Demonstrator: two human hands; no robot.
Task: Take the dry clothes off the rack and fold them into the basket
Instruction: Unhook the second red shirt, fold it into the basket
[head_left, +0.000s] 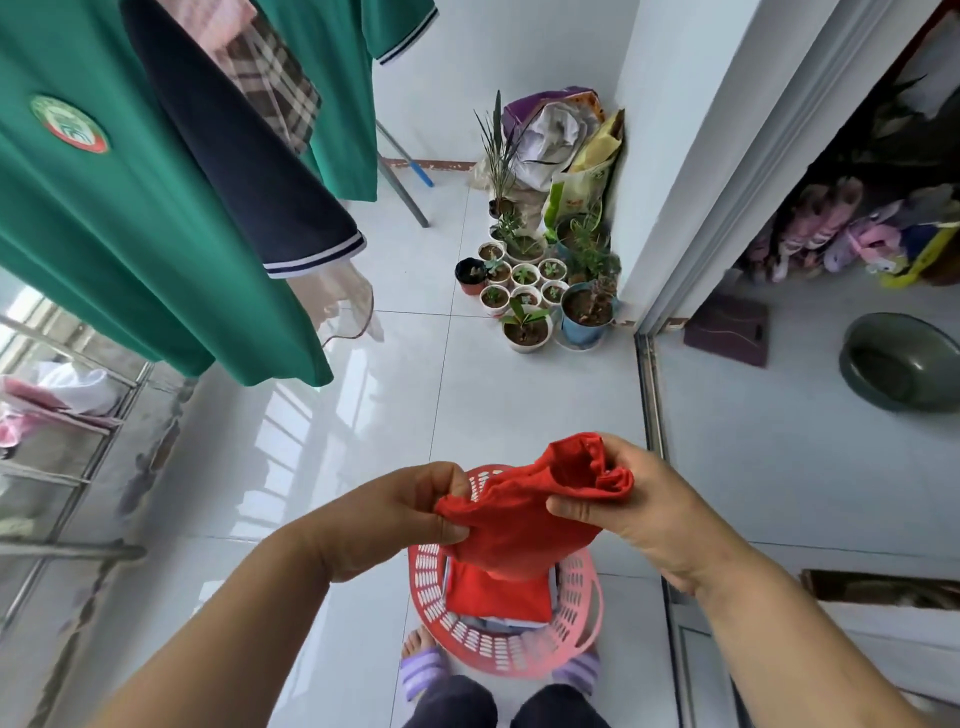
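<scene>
Our left hand (400, 514) is pinching one edge of the red cloth (524, 525) and our right hand (639, 509) is gripping its bunched end, just over the basket (579, 618). We're reckoning we're partway: a folded pile (493, 597) is sitting inside, and green shirts (130, 234) are hanging, not yet taken.

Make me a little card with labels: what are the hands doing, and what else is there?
left hand: pinches one end of the red cloth
right hand: grips its bunched end
basket: pink, on the floor under the red cloth
in basket: folded red piece
hanging: green shirt
by wall: potted plants
</scene>
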